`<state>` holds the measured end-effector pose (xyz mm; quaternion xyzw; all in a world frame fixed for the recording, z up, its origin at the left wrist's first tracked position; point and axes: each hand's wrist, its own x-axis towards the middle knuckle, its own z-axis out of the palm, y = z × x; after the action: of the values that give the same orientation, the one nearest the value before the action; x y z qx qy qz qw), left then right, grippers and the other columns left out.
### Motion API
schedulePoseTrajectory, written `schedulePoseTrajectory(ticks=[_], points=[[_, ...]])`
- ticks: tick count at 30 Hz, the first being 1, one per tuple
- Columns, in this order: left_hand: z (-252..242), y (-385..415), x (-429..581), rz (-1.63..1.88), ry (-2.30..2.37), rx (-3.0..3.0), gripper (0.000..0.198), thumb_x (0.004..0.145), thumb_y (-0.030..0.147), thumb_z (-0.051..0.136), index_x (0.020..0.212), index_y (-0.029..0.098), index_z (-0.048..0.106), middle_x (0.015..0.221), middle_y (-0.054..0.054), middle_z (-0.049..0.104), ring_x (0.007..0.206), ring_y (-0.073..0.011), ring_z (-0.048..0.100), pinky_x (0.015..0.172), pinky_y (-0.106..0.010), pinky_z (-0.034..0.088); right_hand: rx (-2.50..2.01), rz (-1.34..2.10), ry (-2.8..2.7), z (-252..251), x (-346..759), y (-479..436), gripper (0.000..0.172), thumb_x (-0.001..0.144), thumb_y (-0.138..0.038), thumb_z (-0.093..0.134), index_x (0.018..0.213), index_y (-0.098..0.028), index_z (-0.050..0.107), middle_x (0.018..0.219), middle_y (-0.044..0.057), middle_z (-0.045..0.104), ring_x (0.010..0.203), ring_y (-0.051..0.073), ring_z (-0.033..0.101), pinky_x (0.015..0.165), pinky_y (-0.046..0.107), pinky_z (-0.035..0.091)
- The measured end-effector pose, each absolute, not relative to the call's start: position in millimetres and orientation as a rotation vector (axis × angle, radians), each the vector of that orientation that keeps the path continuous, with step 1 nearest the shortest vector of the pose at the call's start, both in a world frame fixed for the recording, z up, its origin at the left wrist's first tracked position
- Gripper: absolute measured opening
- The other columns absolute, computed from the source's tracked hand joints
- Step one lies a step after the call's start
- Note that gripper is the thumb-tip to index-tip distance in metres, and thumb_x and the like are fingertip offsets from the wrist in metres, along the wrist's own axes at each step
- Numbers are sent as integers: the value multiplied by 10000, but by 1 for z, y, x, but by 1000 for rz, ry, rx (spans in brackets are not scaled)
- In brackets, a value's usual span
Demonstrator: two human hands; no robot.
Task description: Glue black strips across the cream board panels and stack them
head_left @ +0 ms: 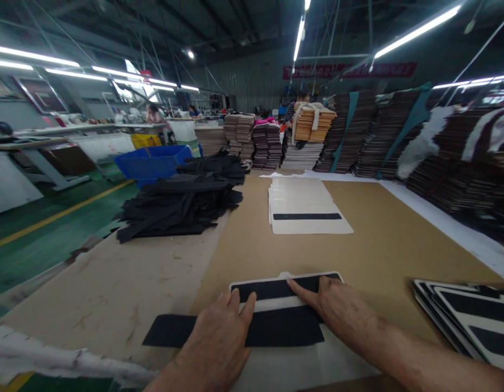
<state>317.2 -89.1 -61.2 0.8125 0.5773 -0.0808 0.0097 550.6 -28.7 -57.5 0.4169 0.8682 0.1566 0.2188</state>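
Observation:
Right in front of me lies a white panel (276,303) with a black strip (270,289) along its far edge. A second, longer black strip (282,328) lies across its near part and sticks out past the left side. My left hand (221,332) rests over this longer strip, fingers spread, with the fingertips on the far strip. My right hand (341,307) presses a stretched index finger on the far strip, near its middle; its other fingers are bent and partly hidden. Neither hand grips anything.
Farther up the brown board are stacked white sheets (303,196) with one black strip (307,216). Finished-looking striped panels (476,313) lie at right. A heap of black strips (182,201) and a blue bin (151,163) are left; tall stacks (358,130) stand behind.

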Motion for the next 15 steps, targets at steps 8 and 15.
schedulePoseTrajectory(ticks=[8,15], points=[[-64,-85,317,-264,1829,2495,646,758,219,550,1383,69,490,1350,-225,543,1272,-359,475,1052,-500,432,1218,521,2494,-69,563,-28,784,788,35,442,1486,-316,367,832,125,674,659,233,657,526,294,503],[-63,-86,299,-167,1809,2428,683,678,135,504,1359,96,526,1408,-129,527,1297,-311,462,1106,-465,405,1425,390,2557,-82,600,-24,703,789,64,389,1413,-246,485,1104,131,638,927,259,647,645,350,597]])
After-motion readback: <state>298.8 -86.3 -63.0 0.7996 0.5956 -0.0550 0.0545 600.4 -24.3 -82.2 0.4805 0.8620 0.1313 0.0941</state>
